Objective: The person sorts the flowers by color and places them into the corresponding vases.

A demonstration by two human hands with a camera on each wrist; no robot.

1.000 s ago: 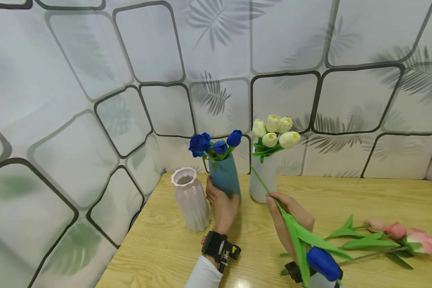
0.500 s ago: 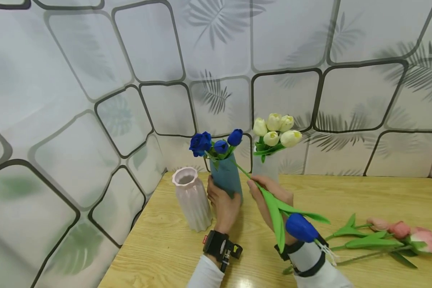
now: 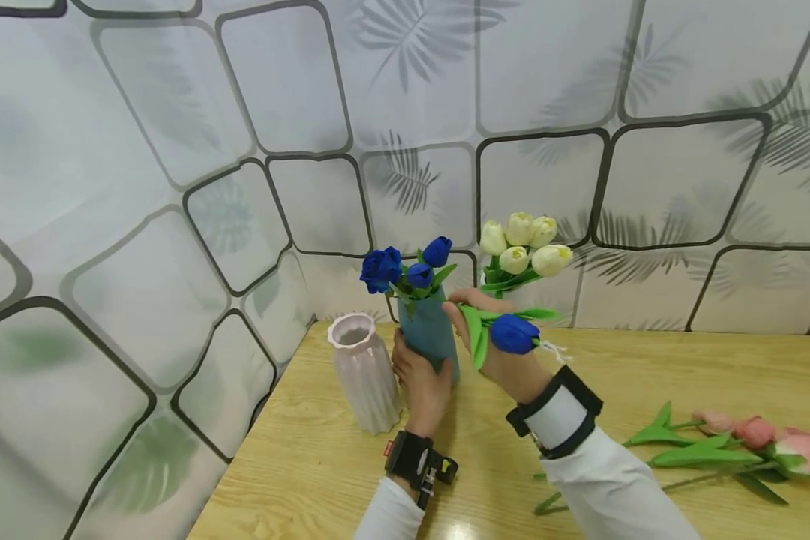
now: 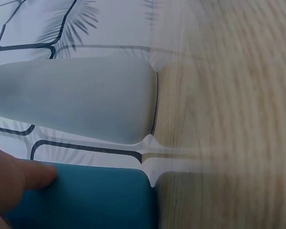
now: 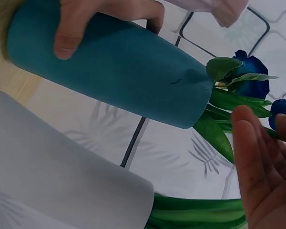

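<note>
My left hand (image 3: 424,390) grips the lower part of a blue-teal vase (image 3: 427,326), its thumb lying against the wall in the right wrist view. Several blue flowers (image 3: 381,270) stand in that vase with green leaves. My right hand (image 3: 506,369) pinches an artificial blue tulip (image 3: 515,334), right beside the vase's mouth. The bloom points back toward the wrist, and the stem's far end is hidden by the hand. In the right wrist view the right fingertips (image 5: 243,121) are close to the leaves above the rim.
A pale pink fluted vase (image 3: 367,382) stands left of the blue one. Behind the right hand is a white vase (image 5: 71,167) with cream tulips (image 3: 520,244). Pink flowers (image 3: 756,435) lie on the wooden table (image 3: 297,457) at right. A patterned curtain backs the table.
My right hand has moved left and up with the blue tulip, from in front of the white vase to the blue vase's mouth. My left hand keeps its grip on the vase.
</note>
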